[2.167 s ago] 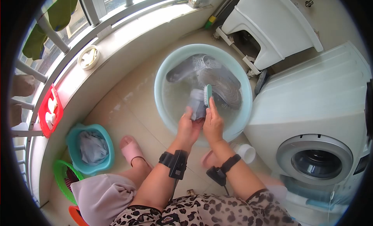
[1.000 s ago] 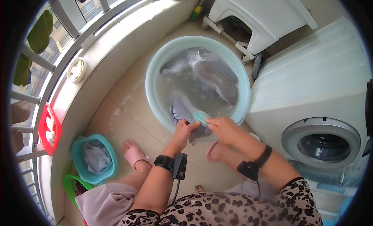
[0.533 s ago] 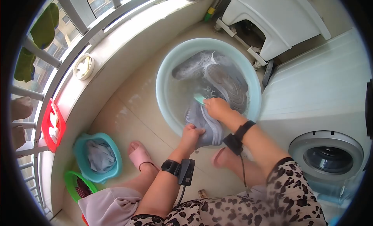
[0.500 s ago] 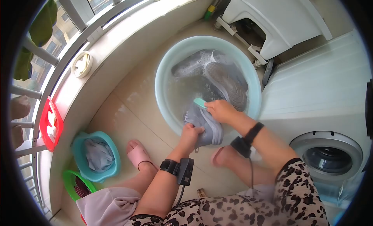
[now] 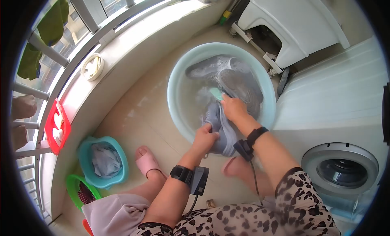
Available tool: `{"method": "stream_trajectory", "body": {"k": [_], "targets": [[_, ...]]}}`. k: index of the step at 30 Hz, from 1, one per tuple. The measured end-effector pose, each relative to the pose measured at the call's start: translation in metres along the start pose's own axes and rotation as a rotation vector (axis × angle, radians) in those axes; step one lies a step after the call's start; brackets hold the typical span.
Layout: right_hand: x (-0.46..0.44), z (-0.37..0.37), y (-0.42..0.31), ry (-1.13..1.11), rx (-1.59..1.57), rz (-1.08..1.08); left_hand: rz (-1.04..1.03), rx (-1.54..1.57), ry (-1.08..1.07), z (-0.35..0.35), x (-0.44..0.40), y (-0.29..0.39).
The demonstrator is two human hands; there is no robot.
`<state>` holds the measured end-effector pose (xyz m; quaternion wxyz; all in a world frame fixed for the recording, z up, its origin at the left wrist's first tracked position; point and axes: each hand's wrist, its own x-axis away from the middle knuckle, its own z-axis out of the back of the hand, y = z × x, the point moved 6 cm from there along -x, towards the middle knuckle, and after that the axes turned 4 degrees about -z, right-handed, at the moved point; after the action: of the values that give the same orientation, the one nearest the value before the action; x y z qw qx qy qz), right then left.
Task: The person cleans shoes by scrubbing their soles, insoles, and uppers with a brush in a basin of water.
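A grey sneaker rests over the near rim of a large pale blue basin, its toe end down by the cloudy water. Fingers of my left hand are wrapped round the shoe's ankle opening. In my right hand is a mint-green scrub brush, held low over the water near the toe; its bristles are hidden. Another grey shoe lies sole up in the soapy water beyond my right hand. Farther back a dark grey shoe is partly under the suds.
On the left stand a teal tub with pale cloth and a green basket. A red tray and a small round dish are by the railing. To the right is a washing machine; a white sink base stands behind.
My right hand and the brush have moved up and away, farther out over the water past the toe. The left hand still grips the sneaker, and the whole view has shifted slightly.
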<state>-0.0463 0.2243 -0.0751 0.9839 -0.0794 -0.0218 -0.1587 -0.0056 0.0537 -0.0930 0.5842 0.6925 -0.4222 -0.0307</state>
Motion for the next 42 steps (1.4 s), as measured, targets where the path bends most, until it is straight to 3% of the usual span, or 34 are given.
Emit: {"method": "stream_trajectory", "body": {"k": [1,4,5,8,11,14,17,20,24,27,30,31,32,33,36,37,40,41,42], "targets": [[0.008,0.017,0.017,0.158,-0.087,-0.076,-0.04,-0.242,0.007,-0.005,0.004,0.013],[0.043,0.039,0.057,-0.199,-0.875,-0.68,-0.31,-0.575,-0.054,-0.03,0.027,0.07],[0.055,0.05,0.052,-0.225,-1.173,-0.829,-0.444,-0.587,-0.081,-0.036,0.034,0.082],[0.061,0.065,0.049,-0.171,-1.643,-0.807,-0.431,-0.884,-0.143,-0.047,0.048,0.094],[0.066,0.056,0.056,-0.172,-1.687,-0.77,-0.588,-1.053,-0.192,-0.052,0.055,0.099],[0.079,0.057,0.054,-0.006,-1.833,-0.745,-0.589,-1.159,-0.207,-0.052,0.055,0.1],[0.088,0.058,0.052,0.064,-1.902,-0.709,-0.244,-0.409,-0.076,-0.04,0.042,0.071],[0.091,0.056,0.052,0.11,-1.972,-0.635,0.148,1.191,-0.099,-0.056,0.05,0.075],[0.092,0.057,0.048,0.095,-1.988,-0.601,0.133,1.176,-0.01,-0.06,0.041,0.071],[0.093,0.065,0.04,0.069,-1.995,-0.572,0.053,1.162,-0.147,-0.065,0.046,0.081],[0.094,0.049,0.022,0.03,-2.063,-0.632,-0.041,0.954,-0.146,-0.052,0.042,0.089],[0.095,0.034,0.016,0.003,-2.115,-0.673,-0.046,0.848,0.021,-0.042,0.042,0.085],[0.098,0.02,0.009,-0.026,-2.166,-0.712,-0.086,0.838,0.039,-0.035,0.041,0.086],[0.1,0.017,-0.002,-0.071,-2.127,-0.734,-0.125,0.83,0.058,-0.025,0.039,0.084],[0.108,-0.02,0.001,-0.241,-1.536,-0.914,-0.147,0.817,0.128,0.0,0.033,0.078],[0.103,-0.039,0.019,-0.1,-1.113,-0.868,-0.145,0.802,0.154,0.006,0.032,0.079],[0.094,-0.05,0.041,0.064,-0.255,-0.467,-0.124,0.733,0.208,0.009,0.031,0.068],[0.096,-0.064,0.046,-0.129,-0.215,-0.511,-0.147,0.7,0.225,0.006,0.03,0.063],[0.097,-0.062,0.049,-0.053,-0.406,-0.539,-0.173,0.671,0.24,0.005,0.027,0.059]]}}
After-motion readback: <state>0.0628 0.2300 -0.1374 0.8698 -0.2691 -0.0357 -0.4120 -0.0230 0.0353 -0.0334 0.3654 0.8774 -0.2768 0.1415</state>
